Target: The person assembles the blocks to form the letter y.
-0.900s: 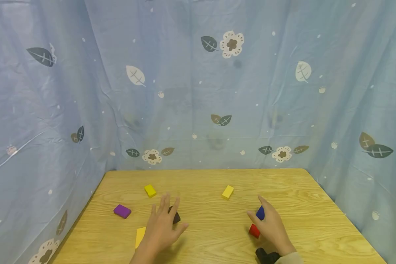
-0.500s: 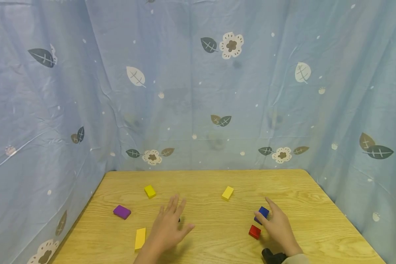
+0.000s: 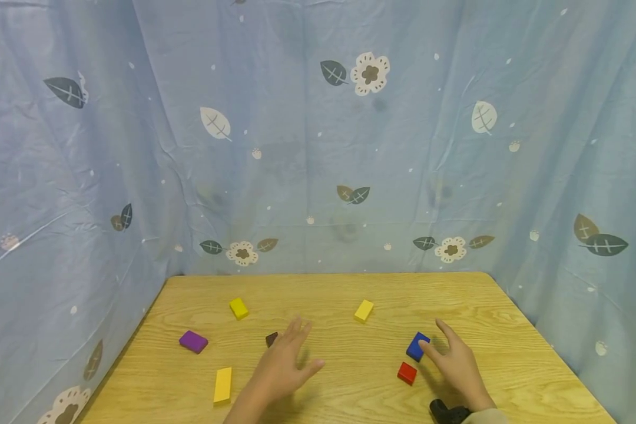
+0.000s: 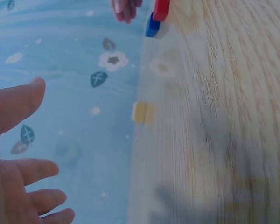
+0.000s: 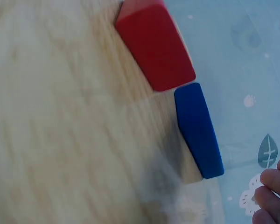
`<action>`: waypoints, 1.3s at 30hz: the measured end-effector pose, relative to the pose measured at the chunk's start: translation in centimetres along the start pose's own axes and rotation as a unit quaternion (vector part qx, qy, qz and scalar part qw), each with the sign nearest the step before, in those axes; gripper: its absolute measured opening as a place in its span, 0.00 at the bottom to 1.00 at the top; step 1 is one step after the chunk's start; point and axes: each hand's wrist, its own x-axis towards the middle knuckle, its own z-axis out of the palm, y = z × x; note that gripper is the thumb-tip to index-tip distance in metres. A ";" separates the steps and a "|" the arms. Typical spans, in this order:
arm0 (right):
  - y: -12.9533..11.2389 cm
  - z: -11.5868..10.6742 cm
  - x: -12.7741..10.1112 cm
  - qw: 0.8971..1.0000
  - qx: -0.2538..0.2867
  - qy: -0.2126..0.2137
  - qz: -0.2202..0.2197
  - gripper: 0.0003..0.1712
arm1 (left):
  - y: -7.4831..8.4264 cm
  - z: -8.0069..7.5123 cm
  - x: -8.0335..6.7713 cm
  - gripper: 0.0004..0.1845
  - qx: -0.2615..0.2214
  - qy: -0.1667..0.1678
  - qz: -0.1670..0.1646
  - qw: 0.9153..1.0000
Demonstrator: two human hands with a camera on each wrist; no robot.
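Observation:
My left hand [image 3: 283,365] hovers over the left half of the table with fingers spread, holding nothing. Just beside it a dark brown block [image 3: 271,339] shows, partly covered by the hand. Over on the right, my right hand [image 3: 458,368] is held above the table, thumb apart from the fingers. Its thumb overlaps the edge of a blue block [image 3: 416,347] in the head view; the right wrist view shows the fingers [image 5: 275,191] apart from that block. A red block [image 3: 407,373] lies close to the blue one, nearer the body.
A purple block [image 3: 193,341], a bright yellow block [image 3: 238,308] and an orange-yellow block [image 3: 222,386] lie on the left of the wooden table [image 3: 318,288]. A pale yellow block [image 3: 364,311] lies toward the back. Patterned blue curtains [image 3: 307,147] surround the table's back and sides.
My left hand has moved right, uncovering part of the dark block on its left side. The right hand has drawn right, leaving the blue and red blocks more visible. The blocks stay put.

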 end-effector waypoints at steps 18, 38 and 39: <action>1.1 -0.2 0.1 1.000 0.021 -0.009 0.010 0.47 | 0.7 3.2 2.0 0.41 -0.147 -0.034 0.049 0.987; 1.7 0.2 0.6 0.999 0.034 0.001 -0.007 0.46 | 1.8 6.4 4.8 0.35 -0.211 -0.070 0.100 0.970; 1.7 0.2 0.6 0.999 0.036 -0.001 -0.006 0.47 | 1.9 6.4 5.0 0.35 -0.213 -0.072 0.099 0.969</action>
